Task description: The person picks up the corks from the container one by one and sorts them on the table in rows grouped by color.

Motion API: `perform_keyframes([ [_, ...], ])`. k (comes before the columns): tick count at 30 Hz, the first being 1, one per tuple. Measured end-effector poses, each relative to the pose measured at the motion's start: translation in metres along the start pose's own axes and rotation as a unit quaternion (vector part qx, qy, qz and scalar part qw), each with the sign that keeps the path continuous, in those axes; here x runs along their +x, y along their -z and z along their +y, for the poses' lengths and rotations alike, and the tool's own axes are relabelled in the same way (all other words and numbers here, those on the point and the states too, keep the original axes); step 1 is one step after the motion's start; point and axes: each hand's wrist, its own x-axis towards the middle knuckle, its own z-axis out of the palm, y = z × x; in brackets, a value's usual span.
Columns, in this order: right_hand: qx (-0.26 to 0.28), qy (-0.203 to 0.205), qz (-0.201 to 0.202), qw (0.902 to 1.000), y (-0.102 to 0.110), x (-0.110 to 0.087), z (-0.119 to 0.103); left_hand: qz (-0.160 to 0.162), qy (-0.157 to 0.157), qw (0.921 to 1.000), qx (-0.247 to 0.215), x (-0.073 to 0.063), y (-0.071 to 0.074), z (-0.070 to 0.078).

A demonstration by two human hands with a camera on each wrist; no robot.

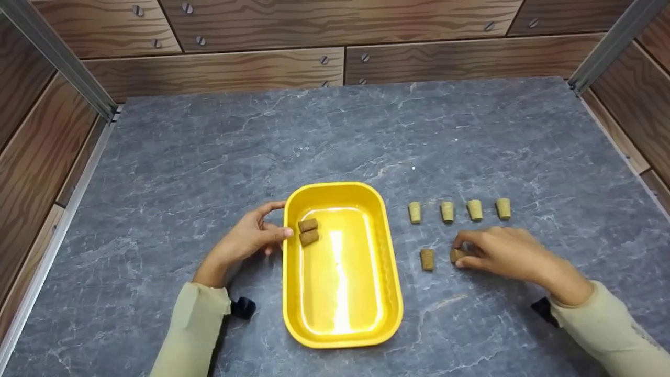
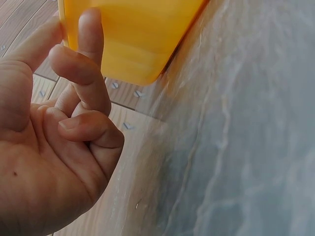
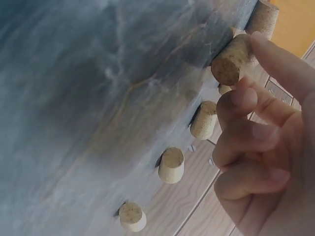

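Observation:
A yellow tray (image 1: 395, 293) stands on the table, its long side running away from me. My left hand (image 1: 251, 233) grips its left wall, thumb at the rim and fingers outside; the left wrist view shows the other fingers curled loosely. Two brown corks (image 1: 308, 232) lie side by side inside, near that wall. To the right of the tray, my right hand (image 1: 505, 254) pinches a brown cork (image 3: 231, 61) between thumb and index finger, at table level. Another brown cork (image 1: 427, 259) lies just left of that hand.
Beyond the right hand, several paler corks form a row, from the leftmost cork (image 1: 414, 212) to the rightmost cork (image 1: 503, 208). The grey marbled table (image 1: 209, 141) is bounded by wood-patterned walls (image 1: 261, 70) behind and at both sides.

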Motion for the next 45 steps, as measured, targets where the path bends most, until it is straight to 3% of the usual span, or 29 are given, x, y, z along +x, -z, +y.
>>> perform_keyframes([
  [9,0.013,0.001,-0.047,0.9988,0.0078,-0.0084,0.004,0.004,0.003,1.0,0.003,-0.0004,0.0,0.0002],
  [16,0.013,0.007,-0.056,0.9983,0.0058,-0.0074,0.0058,-0.005,0.002,1.0,0.004,0.0003,-0.0001,-0.0009],
  [32,-0.005,0.001,0.002,1.0,0.0044,-0.0064,0.0037,-0.007,-0.003,1.0,-0.002,0.0004,0.0008,-0.0017],
  [40,-0.008,-0.019,0.009,0.9997,0.0007,-0.007,-0.0003,0.006,0.016,0.9998,-0.003,-0.0002,0.0001,0.0001],
  [45,-0.014,-0.012,0.018,0.9997,-0.0015,-0.0068,-0.0022,0.003,0.008,1.0,-0.001,0.0002,0.0005,-0.0003],
])
